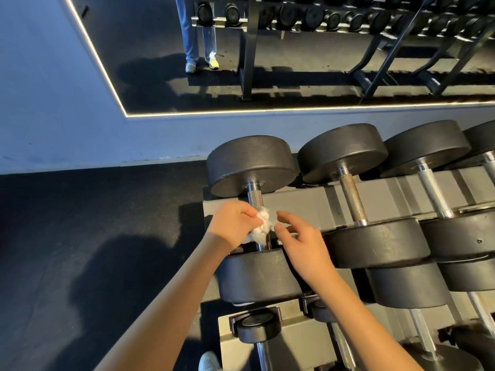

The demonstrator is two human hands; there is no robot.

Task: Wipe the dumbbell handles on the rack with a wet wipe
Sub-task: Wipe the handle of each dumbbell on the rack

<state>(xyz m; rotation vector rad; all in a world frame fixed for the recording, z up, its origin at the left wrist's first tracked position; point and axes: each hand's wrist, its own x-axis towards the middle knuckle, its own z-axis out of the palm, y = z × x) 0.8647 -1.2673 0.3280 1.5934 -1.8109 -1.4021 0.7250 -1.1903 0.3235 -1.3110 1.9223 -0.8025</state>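
We see the left hand (233, 223) with its grip clamped on a crumpled white wet wipe (262, 226), pinched between thumb and curled fingers. The wipe is pressed against the lower half of the knurled steel handle (255, 199) of the leftmost black round-headed dumbbell (251, 164), which lies on the top tier of the grey metal rack (302, 204). The right hand (302, 242) hangs just beside the wipe, its grip apart, fingers loosely spread and holding nothing. We cannot tell whether its fingertips touch the wipe. That hand and its forearm cover part of the dumbbell's near head and the rack's front rail.

To the right, a second black dumbbell with a brownish knurled handle (352, 199) lies alongside the first, and more with smooth chrome handles follow it. On the tier below, a smaller black dumbbell (258, 328) sits under the left forearm.

Behind the rack we see a pale wall (53, 103) carrying a large mirror with a lit edge (294, 62). It reflects dumbbell rows and a person's legs in light trousers (198, 36). The dark rubber floor (80, 210) spreads to the left, and a white shoe (209, 361) shows at the bottom edge.
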